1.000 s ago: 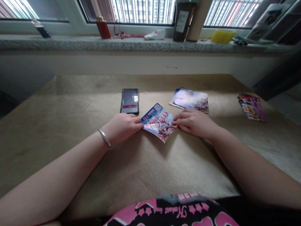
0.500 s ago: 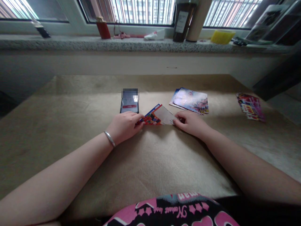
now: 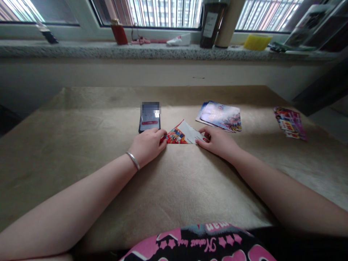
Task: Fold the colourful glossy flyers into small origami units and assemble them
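Observation:
A folded sheet of printed paper lies on the table between my hands, shaped like a low triangle with its point away from me. Its left part is red with colourful pictures; its right part is white with a little print. My left hand pinches the left corner, the fingertips partly hidden. At the right corner my right hand grips the paper between thumb and fingers. Just beyond my left hand lies a phone with its screen lit and partly blurred.
Past my right hand rests a stack of glossy printed sheets. Farther right are several colourful cards. A tan cover spreads over the table. On the granite sill stand a red bottle, a dark jar and a yellow block.
The paper's folded edges now lie closer together, and the blue strip along its upper left edge no longer shows. My right hand has shifted slightly left; my left hand has moved a little.

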Demonstrator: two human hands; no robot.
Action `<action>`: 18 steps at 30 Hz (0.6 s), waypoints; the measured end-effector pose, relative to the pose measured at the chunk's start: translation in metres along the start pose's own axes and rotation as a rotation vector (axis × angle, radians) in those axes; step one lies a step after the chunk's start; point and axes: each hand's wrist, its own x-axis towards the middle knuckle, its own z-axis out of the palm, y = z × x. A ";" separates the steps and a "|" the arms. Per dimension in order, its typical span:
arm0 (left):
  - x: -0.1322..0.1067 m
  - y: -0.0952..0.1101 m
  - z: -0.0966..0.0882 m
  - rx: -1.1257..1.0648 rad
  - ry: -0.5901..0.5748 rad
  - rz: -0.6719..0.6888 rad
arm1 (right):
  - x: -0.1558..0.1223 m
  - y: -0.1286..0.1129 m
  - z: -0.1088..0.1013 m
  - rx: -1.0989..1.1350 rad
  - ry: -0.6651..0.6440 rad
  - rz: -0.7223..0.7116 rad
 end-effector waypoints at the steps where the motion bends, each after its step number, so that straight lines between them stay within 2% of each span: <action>1: 0.000 0.000 0.000 0.001 -0.001 0.003 | 0.000 0.001 0.000 0.004 0.000 -0.010; 14: -0.004 -0.008 0.002 -0.047 0.010 0.074 | 0.001 0.022 -0.001 0.138 -0.050 -0.127; 18: -0.003 -0.010 0.002 -0.122 0.055 0.074 | 0.001 0.026 0.000 0.272 0.011 -0.130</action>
